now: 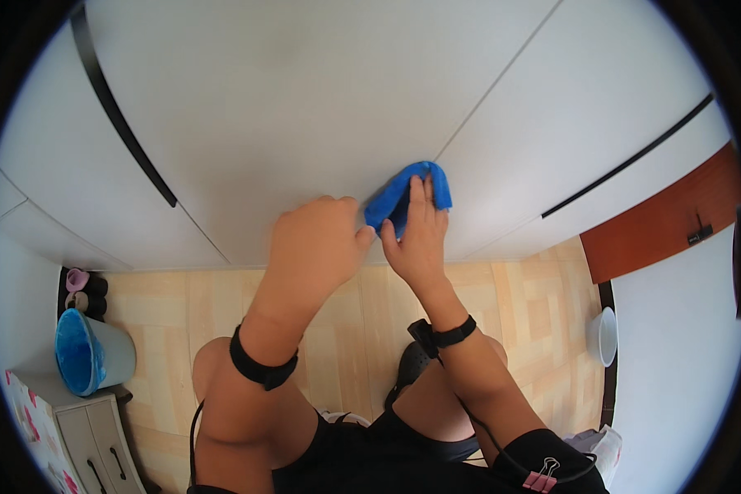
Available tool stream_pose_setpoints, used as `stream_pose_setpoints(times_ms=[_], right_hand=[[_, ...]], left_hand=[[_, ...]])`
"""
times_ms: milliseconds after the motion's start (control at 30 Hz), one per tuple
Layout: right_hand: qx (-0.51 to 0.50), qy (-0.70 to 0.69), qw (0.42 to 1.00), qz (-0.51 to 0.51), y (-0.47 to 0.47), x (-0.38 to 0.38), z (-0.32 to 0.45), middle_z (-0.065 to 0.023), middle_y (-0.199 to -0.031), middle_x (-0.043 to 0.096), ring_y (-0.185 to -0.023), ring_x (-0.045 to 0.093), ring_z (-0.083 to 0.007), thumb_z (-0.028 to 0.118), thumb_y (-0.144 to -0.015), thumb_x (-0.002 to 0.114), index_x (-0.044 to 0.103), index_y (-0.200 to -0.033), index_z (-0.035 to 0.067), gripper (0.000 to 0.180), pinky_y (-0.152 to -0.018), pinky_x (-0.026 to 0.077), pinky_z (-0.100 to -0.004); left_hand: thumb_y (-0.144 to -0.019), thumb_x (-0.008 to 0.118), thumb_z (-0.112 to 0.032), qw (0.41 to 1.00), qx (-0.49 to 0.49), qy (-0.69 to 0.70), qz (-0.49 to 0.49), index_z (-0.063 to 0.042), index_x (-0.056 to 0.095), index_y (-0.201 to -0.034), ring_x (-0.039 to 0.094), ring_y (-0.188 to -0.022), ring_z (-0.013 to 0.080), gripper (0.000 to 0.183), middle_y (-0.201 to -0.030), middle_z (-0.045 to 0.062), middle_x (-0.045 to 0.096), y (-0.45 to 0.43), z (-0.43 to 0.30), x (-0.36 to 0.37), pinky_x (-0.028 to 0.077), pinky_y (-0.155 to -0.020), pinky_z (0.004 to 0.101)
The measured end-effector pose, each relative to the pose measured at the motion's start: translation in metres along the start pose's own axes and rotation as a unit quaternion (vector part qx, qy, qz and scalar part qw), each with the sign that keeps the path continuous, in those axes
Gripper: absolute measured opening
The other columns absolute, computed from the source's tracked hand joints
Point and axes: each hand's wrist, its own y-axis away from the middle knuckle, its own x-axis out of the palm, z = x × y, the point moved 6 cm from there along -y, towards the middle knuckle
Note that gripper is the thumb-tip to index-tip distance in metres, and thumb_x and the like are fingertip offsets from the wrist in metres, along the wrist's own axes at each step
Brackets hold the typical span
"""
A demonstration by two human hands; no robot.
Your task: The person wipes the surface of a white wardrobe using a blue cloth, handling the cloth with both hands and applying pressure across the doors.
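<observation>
A blue cloth (386,200) lies bunched against the white cabinet front (321,117), just below a seam between two door panels. My right hand (418,241) presses on it with fingers stretched upward, and a fold of the cloth wraps over the fingertips. To its left is my left hand (318,238), back toward me, with its fingers curled away from view. The left thumb tip meets the cloth's lower left corner. Whether the left fingers hold anything is hidden.
Long black handles (123,117) run along the cabinet doors. At left stand a lined waste bin (114,355), shoes (86,290) and a small cabinet (92,444). A white bin (604,336) sits by the right wall, near a reddish-brown door (661,213). Wood-patterned flooring (160,333) lies below.
</observation>
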Motion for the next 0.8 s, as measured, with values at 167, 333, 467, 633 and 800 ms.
stream_pose_setpoints(times_ms=[167,333,467,633,800], right_hand=[[-0.068,-0.005,0.993,-0.097,-0.030,-0.034,-0.003,-0.0353,-0.152,0.043,-0.140,0.041,-0.0488,0.012,-0.081,0.068,0.040,-0.151,-0.004,0.077,-0.112,0.031,-0.0549],[-0.079,-0.053,0.991,-0.089,-0.030,-0.039,0.003,-0.0341,-0.151,0.045,-0.135,0.046,-0.0475,0.009,-0.082,0.068,0.045,-0.149,-0.003,0.072,-0.112,0.033,-0.0531],[-0.048,-0.008,0.999,-0.007,-0.004,-0.014,-0.005,-0.0298,-0.151,0.047,-0.133,0.047,-0.0475,0.009,-0.081,0.068,0.044,-0.152,0.002,0.074,-0.112,0.034,-0.0549],[-0.073,0.024,0.996,-0.034,-0.016,-0.027,-0.013,-0.0260,-0.151,0.049,-0.131,0.048,-0.0464,0.006,-0.081,0.066,0.047,-0.150,0.005,0.071,-0.108,0.037,-0.0544],[-0.054,0.011,0.994,-0.100,-0.026,-0.032,0.000,-0.0207,-0.148,0.054,-0.121,0.055,-0.0424,0.016,-0.083,0.078,0.056,-0.142,0.008,0.064,-0.102,0.045,-0.0484]], left_hand=[[-0.090,0.070,-0.029,0.999,-0.017,0.013,0.028,-0.004,0.071,-0.106,0.068,-0.091,0.0350,0.030,-0.097,0.016,0.071,-0.001,-0.009,-0.002,0.054,-0.079,0.0435],[-0.090,0.069,-0.030,1.000,-0.003,0.010,0.029,-0.004,0.071,-0.106,0.068,-0.091,0.0349,0.030,-0.097,0.015,0.071,-0.001,-0.006,0.007,0.054,-0.078,0.0437],[-0.090,0.069,-0.031,1.000,-0.008,0.011,0.028,-0.004,0.072,-0.107,0.068,-0.091,0.0350,0.032,-0.097,0.015,0.072,-0.004,-0.001,0.005,0.054,-0.079,0.0437],[-0.090,0.070,-0.031,0.999,-0.022,0.013,0.030,-0.004,0.072,-0.108,0.069,-0.093,0.0353,0.033,-0.099,0.016,0.073,-0.005,-0.002,0.004,0.055,-0.081,0.0439],[-0.090,0.069,-0.031,0.999,-0.017,0.011,0.036,-0.004,0.072,-0.113,0.069,-0.096,0.0353,0.035,-0.104,0.016,0.073,-0.006,-0.002,0.009,0.055,-0.083,0.0436]])
